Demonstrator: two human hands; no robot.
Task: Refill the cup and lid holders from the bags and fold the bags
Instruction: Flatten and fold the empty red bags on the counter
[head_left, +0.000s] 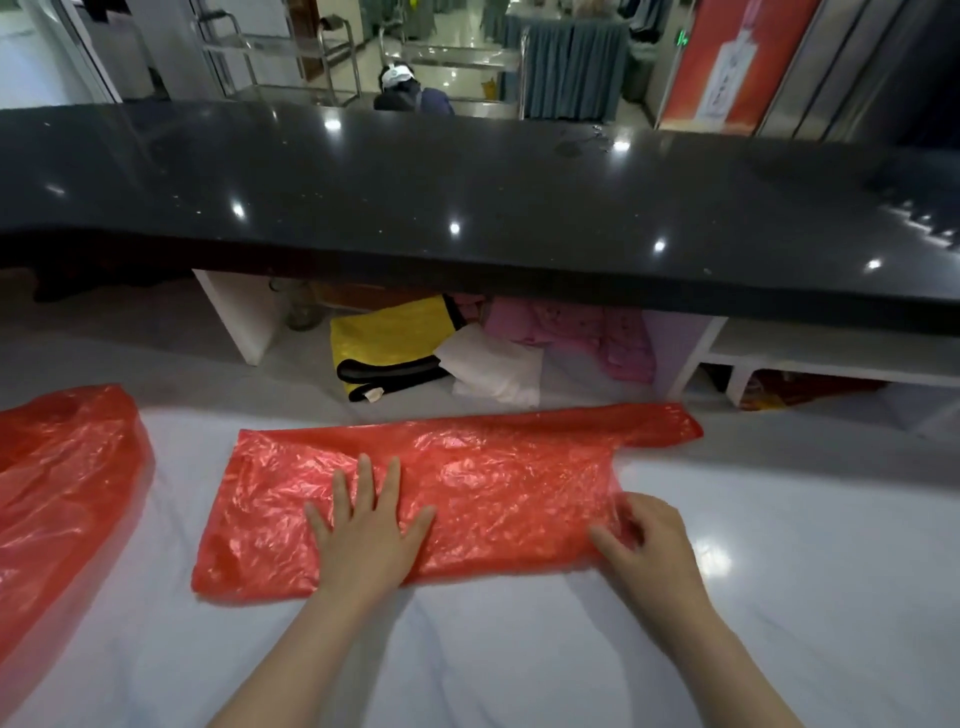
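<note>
Two red bags lie on the white surface: one bag spread flat in the middle, the other bag rumpled at the left edge. No cups, lids or holders are in view, so the folding step seems to be in hand. The left hand lies flat on the middle bag, fingers spread wide, pinning it and gripping nothing. The right hand has its fingers curled, pinching the bag's right edge. Next, that edge likely needs lifting and carrying leftward over the pinned part, then pressing flat.
</note>
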